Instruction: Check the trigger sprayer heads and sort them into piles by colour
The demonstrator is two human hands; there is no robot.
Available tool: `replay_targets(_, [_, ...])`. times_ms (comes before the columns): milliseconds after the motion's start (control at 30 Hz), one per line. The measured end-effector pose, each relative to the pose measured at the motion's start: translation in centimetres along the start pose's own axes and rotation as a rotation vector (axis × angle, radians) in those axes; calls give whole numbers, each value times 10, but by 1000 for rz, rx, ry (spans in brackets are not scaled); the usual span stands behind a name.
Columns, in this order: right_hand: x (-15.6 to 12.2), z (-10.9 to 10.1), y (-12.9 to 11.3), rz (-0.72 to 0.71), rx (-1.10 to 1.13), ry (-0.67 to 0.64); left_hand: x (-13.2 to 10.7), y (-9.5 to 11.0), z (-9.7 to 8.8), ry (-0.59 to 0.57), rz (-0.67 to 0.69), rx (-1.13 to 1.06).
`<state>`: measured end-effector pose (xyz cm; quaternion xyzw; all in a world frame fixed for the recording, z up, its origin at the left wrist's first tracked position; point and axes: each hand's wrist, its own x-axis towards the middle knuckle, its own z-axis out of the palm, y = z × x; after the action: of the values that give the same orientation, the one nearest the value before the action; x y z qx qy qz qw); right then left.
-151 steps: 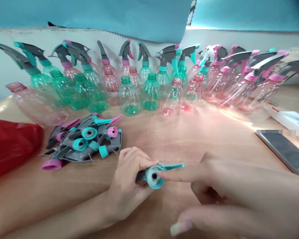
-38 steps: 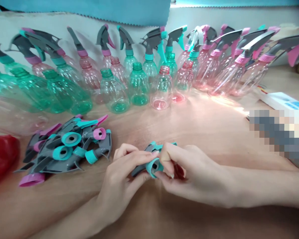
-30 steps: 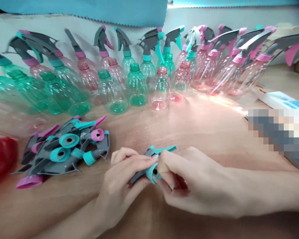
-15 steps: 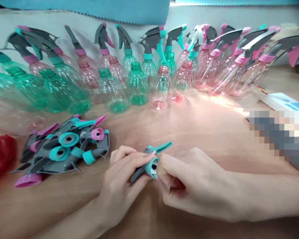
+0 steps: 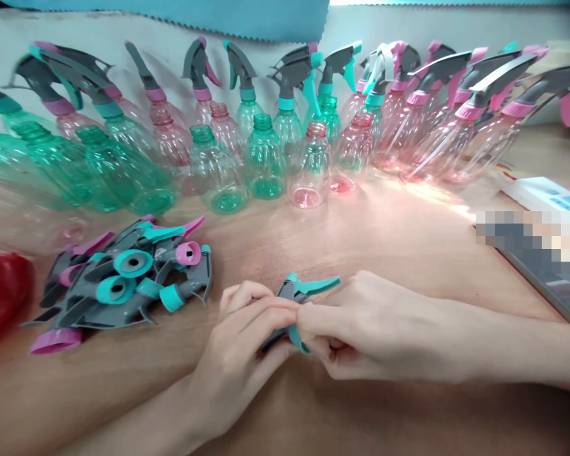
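My left hand point(image 5: 242, 335) is closed around a grey and teal trigger spray head point(image 5: 287, 290), low over the table. Its teal trigger point(image 5: 320, 286) points right, and part of the teal collar point(image 5: 298, 340) shows beneath my fingers. At the collar's mouth, my right hand point(image 5: 365, 326) is closed, with thumb and fingertips pressed together. Those fingertips cover the opening, so what they pinch, if anything, is hidden. Left of my hands lies a pile of loose spray heads point(image 5: 135, 307) with teal and pink collars.
Open green bottles point(image 5: 266, 158) and pink bottles point(image 5: 308, 168) stand behind my hands. Further back, several bottles carry spray heads point(image 5: 292, 76). A red object point(image 5: 2, 297) sits at the left edge. On the right are a partly blurred dark device point(image 5: 527, 253) and a white box point(image 5: 546, 193).
My right fingers have moved over the collar's mouth, which was visible before with something white in it. The spray head has turned slightly. My left hand keeps its hold.
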<state>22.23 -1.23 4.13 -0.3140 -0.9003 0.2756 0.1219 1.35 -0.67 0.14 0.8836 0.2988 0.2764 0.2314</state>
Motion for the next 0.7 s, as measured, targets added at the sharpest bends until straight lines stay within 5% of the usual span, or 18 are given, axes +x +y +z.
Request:
replay_targets(167, [-1, -2, -6, -44, -119, -96, -1, -2, 2, 8, 44, 20])
replay_targets(400, [-1, 11, -12, -103, -236, 234, 0, -1, 3, 100, 35, -6])
replay_targets(700, [0, 13, -11, 82, 12, 300, -2, -4, 4, 109, 5, 30])
